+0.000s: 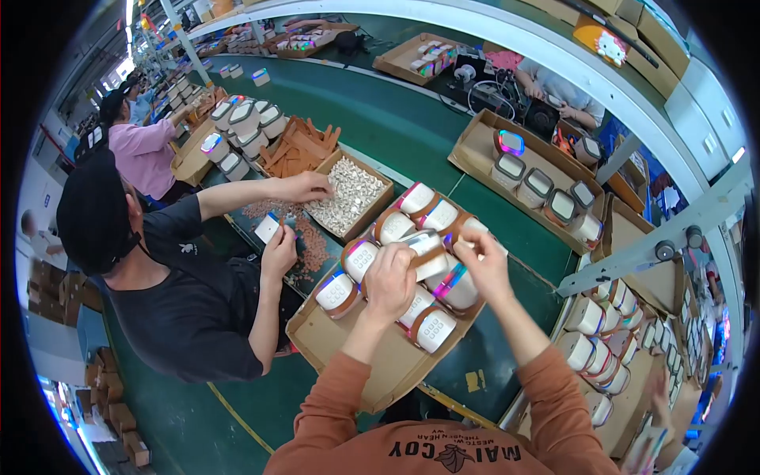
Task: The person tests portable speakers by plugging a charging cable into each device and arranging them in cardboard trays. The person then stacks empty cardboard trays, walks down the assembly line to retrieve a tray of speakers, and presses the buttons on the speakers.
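My left hand (pixel 389 283) is closed around a small white rounded device with a brown strap (pixel 428 255), held above a shallow cardboard tray (pixel 336 323). Close to that device's right end, my right hand (pixel 484 265) has its thumb and fingers pinched together. What they grip is too small to make out. Several similar white devices with brown bands (pixel 434 328) lie in the tray beneath my hands. One of them, just under my right hand, shows a glowing pink and blue band (pixel 453 281).
To the left, a person in black (pixel 178 293) reaches into a box of small white parts (pixel 352 190). Brown straps (pixel 299 148) are piled behind it. More devices stand in a box (pixel 534 186) at back right and in a tray (pixel 602 348) at right. A metal post (pixel 633 241) slants nearby.
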`<move>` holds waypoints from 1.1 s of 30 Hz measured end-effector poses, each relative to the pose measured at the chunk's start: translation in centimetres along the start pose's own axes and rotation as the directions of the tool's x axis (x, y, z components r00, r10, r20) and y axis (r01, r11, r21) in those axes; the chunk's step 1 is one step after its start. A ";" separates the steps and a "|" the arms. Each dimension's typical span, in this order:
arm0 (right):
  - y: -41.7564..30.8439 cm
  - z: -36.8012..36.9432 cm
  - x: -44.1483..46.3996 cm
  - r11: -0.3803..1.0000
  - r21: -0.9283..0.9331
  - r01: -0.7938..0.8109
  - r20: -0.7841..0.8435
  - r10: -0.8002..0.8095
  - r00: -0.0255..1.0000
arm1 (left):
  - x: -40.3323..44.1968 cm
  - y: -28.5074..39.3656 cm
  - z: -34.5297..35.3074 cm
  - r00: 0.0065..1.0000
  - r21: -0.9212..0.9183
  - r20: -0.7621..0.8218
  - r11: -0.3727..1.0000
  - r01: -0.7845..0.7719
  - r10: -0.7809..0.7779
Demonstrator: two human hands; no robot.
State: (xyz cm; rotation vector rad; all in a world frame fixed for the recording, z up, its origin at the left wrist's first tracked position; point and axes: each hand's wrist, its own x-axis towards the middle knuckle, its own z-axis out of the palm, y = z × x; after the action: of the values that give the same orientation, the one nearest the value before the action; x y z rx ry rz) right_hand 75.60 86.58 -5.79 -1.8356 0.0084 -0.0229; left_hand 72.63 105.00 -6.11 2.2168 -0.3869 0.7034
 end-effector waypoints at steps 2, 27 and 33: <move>-2.9 -1.7 -0.1 0.990 0.143 -0.012 0.174 -0.013 0.985 | 0.7 2.0 -1.5 0.988 -0.048 -0.049 0.987 -0.151 0.149; -6.9 -6.7 -13.9 0.968 0.208 -0.141 0.366 0.057 0.929 | -2.9 13.0 -0.8 0.951 -0.882 0.208 0.376 0.284 -0.230; -7.5 -7.2 -15.2 0.968 0.094 0.232 0.211 -0.247 0.946 | -3.0 13.7 -1.0 0.978 -0.920 0.182 0.334 0.205 -0.098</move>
State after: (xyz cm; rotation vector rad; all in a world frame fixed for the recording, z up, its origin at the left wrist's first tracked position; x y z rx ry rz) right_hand 60.24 81.84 3.15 -1.7530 -0.3685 0.0105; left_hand 63.38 96.82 0.57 1.1006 -0.4633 0.1320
